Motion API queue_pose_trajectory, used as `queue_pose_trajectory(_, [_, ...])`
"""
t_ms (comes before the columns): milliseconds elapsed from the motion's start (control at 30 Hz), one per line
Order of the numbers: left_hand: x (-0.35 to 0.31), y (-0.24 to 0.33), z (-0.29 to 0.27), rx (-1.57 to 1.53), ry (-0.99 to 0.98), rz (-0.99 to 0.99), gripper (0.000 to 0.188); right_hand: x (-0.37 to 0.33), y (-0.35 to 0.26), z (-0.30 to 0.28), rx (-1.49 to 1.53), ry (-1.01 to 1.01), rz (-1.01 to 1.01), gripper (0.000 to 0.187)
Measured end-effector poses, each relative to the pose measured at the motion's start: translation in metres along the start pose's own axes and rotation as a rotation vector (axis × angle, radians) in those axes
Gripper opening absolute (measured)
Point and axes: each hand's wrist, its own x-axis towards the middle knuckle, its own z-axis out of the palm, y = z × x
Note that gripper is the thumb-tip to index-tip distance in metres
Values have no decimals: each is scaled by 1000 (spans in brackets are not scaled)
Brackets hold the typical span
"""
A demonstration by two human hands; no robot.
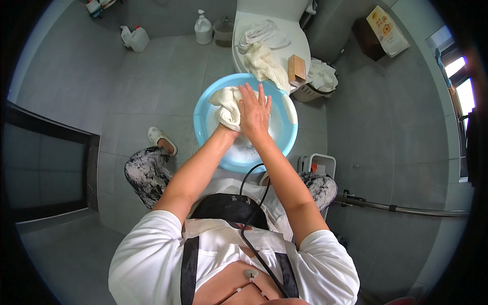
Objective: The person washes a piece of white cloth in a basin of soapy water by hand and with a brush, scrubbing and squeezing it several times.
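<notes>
A light blue basin point(199, 119) with sudsy water point(245, 152) stands on the floor before me. Over it, a bunched off-white cloth point(227, 104) is draped on my left hand point(229, 131), whose fingers are hidden beneath the fabric. My right hand point(254, 113) lies against the cloth's right side, palm down, its fingers stretched and spread. A pale oblong piece point(290, 109) rests along the basin's right rim; its kind is unclear.
Behind the basin is a white toilet point(300, 38) bearing white cloths point(265, 58) and a brown box point(297, 68). A basket point(306, 93) holds more cloth at right. A pump bottle point(203, 30) and a white jug point(136, 39) stand far left. A metal bar point(406, 209) runs along the right wall.
</notes>
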Motion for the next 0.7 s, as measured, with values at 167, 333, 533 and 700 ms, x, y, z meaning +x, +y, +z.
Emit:
queue_pose_trajectory(167, [4, 15, 32, 93, 149, 106, 32, -5, 41, -14, 507, 27, 52, 44])
queue_pose_trajectory(333, [0, 25, 51, 149, -99, 59, 28, -30, 100, -21, 545, -344, 184, 79])
queue_pose_trajectory(533, [0, 7, 55, 724, 56, 378, 26, -35, 103, 24, 440, -273, 68, 88])
queue_pose_trajectory(700, [-9, 35, 48, 248, 26, 220, 28, -32, 108, 31, 763, -194, 437, 36])
